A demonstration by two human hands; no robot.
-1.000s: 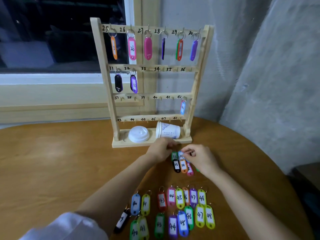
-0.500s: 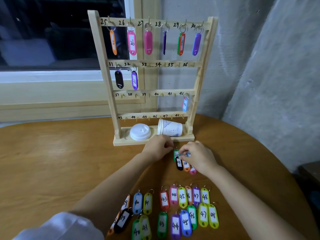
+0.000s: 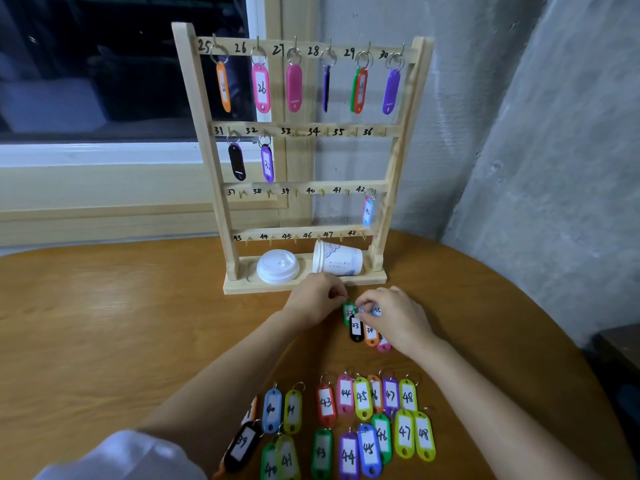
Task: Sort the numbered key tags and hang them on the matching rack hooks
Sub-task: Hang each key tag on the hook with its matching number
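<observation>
1. Left hand (image 3: 317, 299): fingers curled at the top of the green tag (image 3: 348, 312); whether it grips cannot be told.
2. Right hand (image 3: 398, 317): pinches the blue tag (image 3: 376, 310).
3. Both tags: toward the table (image 3: 104, 341) far edge, just before the rack (image 3: 249, 287) base.

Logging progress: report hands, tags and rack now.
Right hand pinching blue tag; left hand at green tag, grip unclear. Rack bare at 33 to 36. Cup lying on its base under 47 and 48.
</observation>
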